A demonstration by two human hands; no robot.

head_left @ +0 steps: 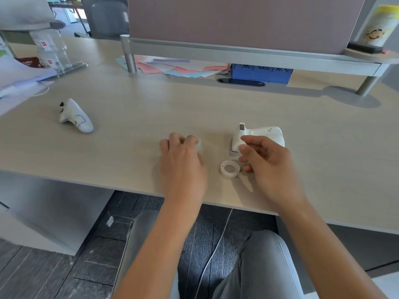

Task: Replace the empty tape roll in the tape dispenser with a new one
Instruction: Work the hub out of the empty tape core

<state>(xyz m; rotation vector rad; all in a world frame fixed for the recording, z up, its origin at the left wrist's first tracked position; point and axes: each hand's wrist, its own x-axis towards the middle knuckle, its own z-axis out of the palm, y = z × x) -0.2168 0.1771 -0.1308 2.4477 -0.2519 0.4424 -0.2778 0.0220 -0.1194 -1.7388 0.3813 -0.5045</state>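
Desk (133, 117), two hands, tape parts lying between them.

Left to right: a white controller (76, 116) is lying alone, well apart from the work; the left hand (183, 162) is curling around a clear tape roll (199, 145), mostly hiding it; the empty core (230, 168) is lying flat near the desk edge between the hands; the right hand (267, 162) is pinching something small, what I cannot tell, partly covering the white dispenser (262, 134) behind it. Papers (179, 67) and a blue crate (262, 74) are sitting under the rear shelf (237, 53).
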